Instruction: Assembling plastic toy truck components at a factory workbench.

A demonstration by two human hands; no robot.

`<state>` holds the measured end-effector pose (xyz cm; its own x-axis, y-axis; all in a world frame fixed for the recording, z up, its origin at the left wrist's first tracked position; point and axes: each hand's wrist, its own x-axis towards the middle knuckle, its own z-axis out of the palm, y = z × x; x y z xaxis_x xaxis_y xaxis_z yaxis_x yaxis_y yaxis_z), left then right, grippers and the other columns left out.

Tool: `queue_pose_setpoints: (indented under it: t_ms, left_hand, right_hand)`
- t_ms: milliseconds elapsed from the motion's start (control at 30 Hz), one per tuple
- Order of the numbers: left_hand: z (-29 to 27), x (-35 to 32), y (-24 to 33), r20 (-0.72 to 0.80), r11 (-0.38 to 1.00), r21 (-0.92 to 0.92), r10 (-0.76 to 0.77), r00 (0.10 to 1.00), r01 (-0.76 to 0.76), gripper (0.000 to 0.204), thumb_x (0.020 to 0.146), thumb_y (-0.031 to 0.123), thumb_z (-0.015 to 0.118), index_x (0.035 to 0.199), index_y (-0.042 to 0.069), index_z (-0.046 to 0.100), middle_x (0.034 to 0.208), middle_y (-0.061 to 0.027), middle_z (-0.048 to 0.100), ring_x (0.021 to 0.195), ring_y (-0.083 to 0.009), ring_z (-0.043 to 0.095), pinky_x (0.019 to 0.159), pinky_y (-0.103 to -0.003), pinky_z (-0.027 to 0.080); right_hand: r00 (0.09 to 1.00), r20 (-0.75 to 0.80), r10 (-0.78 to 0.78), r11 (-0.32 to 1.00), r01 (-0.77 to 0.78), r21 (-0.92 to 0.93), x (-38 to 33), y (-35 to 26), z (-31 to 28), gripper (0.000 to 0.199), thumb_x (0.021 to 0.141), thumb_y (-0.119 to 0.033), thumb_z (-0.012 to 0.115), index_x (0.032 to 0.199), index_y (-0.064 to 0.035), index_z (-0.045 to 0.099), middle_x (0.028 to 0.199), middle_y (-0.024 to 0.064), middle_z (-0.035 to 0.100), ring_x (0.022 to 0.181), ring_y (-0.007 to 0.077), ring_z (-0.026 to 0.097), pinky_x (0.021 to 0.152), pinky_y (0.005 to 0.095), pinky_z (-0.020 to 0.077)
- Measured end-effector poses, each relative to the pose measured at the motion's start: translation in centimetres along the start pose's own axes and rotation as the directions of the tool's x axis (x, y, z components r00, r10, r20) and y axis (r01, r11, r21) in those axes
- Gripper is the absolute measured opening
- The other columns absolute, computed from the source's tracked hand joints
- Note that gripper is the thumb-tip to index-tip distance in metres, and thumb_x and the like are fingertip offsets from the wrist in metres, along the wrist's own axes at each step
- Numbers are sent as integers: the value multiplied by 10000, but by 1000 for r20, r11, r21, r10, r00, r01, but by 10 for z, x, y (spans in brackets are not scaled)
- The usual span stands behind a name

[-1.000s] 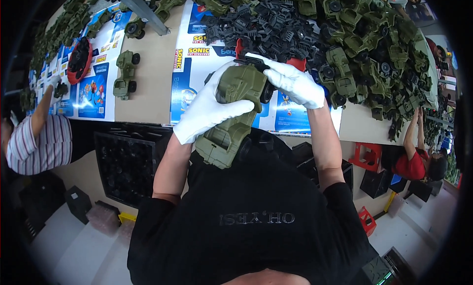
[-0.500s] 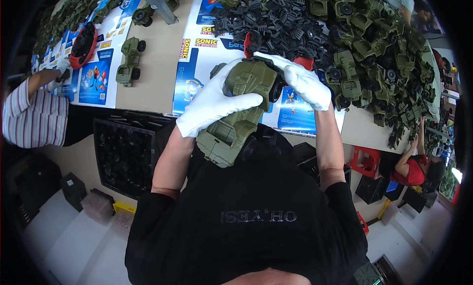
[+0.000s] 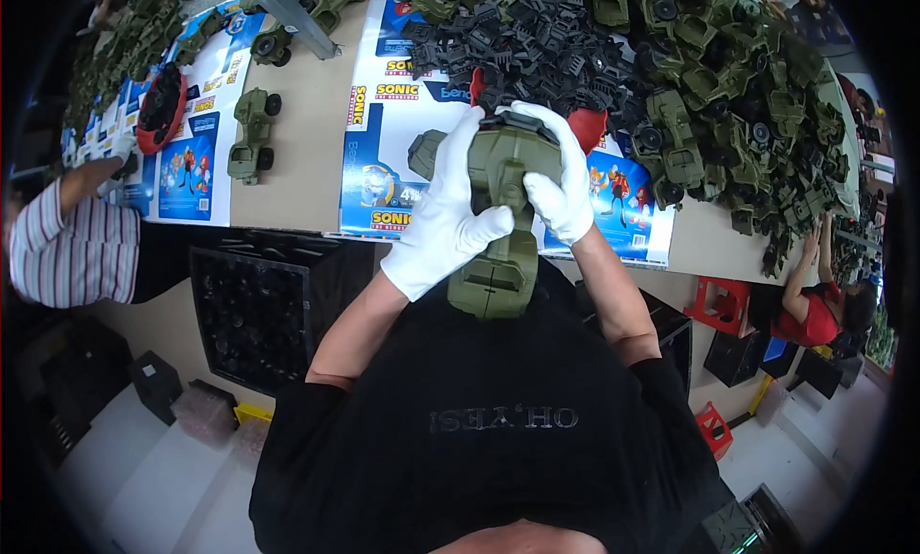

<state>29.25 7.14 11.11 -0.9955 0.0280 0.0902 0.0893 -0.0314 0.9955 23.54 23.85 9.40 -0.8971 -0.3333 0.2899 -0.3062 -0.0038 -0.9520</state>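
An olive-green toy truck [image 3: 494,290] is held between my two white-gloved hands, above the table's near edge. Its hood end points away from me and its rear end toward my black shirt. My left hand [image 3: 436,219] is wrapped round the left side, thumb on the truck's middle. On the other side my right hand [image 3: 563,195] grips the hood end, thumb on top and fingers over the far edge. A black part [image 3: 525,123] shows at that far end, partly covered by my fingers. Close beside my left hand, another green piece [image 3: 425,154] lies on the printed sheet.
A heap of black plastic parts [image 3: 527,51] lies behind my hands, with a red tray [image 3: 587,129] under its edge. Green toy trucks [image 3: 738,113] are piled at right. One truck [image 3: 251,137] stands at left, near a metal post [image 3: 292,17]. Co-workers sit at both sides.
The truck has turned from slanted to nearly straight, pointing away from me. My right hand has moved left and now wraps the hood end, its thumb on top.
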Motion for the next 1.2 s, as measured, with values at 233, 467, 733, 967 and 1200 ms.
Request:
queue_pose_setpoints:
  t_ms: [233,467,733,967,1200]
  left_hand:
    - [-3,12,-9,-42,961,28,278,960,-277,731,874,576,548,1292,-16,461,1287,-205,518,1220,-349,489,1047,-419,359]
    - [-6,19,-1,-65,890,140,445,893,-433,433,895,337,547,1136,-22,526,1134,-209,579,1041,-317,579,909,-404,458]
    - [-4,34,2,39,875,201,441,897,-440,613,857,416,636,1250,-23,466,1233,-203,524,1129,-327,544,973,-402,419]
    - [-27,29,-7,-11,996,-34,80,997,-80,1087,587,311,915,1414,13,276,1363,-168,437,1270,-269,463,1043,-362,396]
    - [-73,15,-13,-56,613,780,268,962,-126,966,523,244,921,1323,41,419,1132,-180,618,1028,-337,628,875,-389,518]
  right_hand:
    - [941,77,-331,856,333,-396,4,-27,9,710,746,-443,697,1274,-11,500,1220,206,538,1119,368,545,960,416,434]
    - [956,-44,-290,945,278,-174,-1,-22,21,515,763,-296,666,1162,10,554,1097,201,590,987,363,593,871,417,472]
    - [893,-76,-443,864,403,-302,14,-21,9,483,788,-319,632,1123,26,575,1094,209,609,1012,368,597,892,421,471]
    - [820,65,-568,706,527,-473,45,-5,3,496,868,-410,582,1207,-48,573,1306,195,524,1182,383,516,1004,453,404]
    - [989,-103,-105,947,68,-315,27,26,16,270,875,-58,581,1142,-35,616,1249,140,578,978,213,619,845,301,490]
